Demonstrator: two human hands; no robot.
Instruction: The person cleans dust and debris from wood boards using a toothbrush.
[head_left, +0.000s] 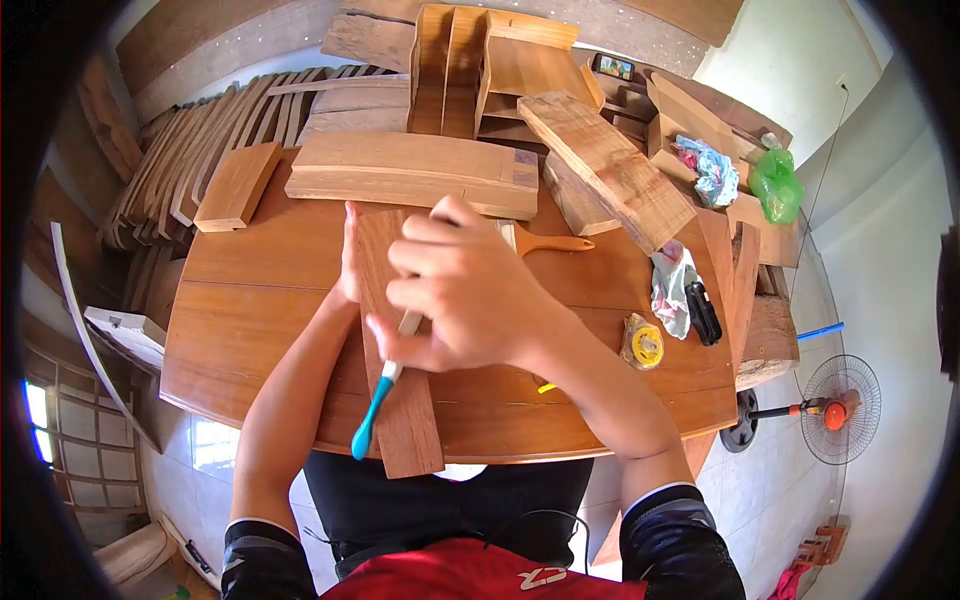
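Note:
A narrow reddish-brown wooden board [405, 420] slants over the table's near edge. Along its far left side lies my left hand [350, 255], fingers stretched against the edge and gripping it, partly hidden by the board. Above the board, my right hand [455, 290] is closed around a teal-and-white toothbrush [372, 415]. The teal handle end points down toward me, and the brush's other end is hidden by my fingers. Just beyond my right hand is a flat paintbrush with an orange handle [555, 243], its bristle end partly covered.
On the wooden table [250, 330] lie thick wooden blocks [410, 170], a leaning plank [610, 165], a yellow tape roll [645, 345], a cloth [674, 290] and a black tool [703, 313]. A wooden organizer [450, 75] stands behind. At right is a fan [835, 412].

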